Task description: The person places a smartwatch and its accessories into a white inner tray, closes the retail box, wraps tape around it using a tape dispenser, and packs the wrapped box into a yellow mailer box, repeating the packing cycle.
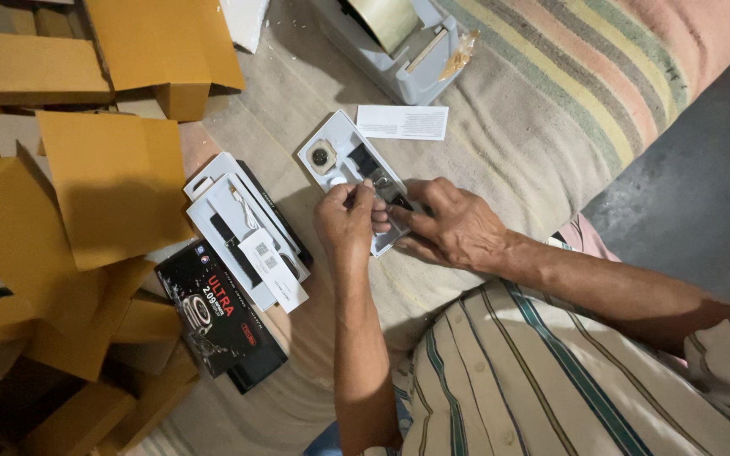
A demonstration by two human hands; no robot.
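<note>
Left hand: my left hand (346,221) pinched something small I cannot make out.
Right hand: my right hand (454,228) gripped the white tray (341,139).

I am looking down at a striped blanket (601,76) that is covering the work surface, its pink, yellow and green bands running toward the upper right corner. Dark grey floor (703,194) is showing past its right edge. Flattened cardboard boxes (103,186) are piling up along the left edge. Light is falling softly, leaving the lower left corner dim.
</note>
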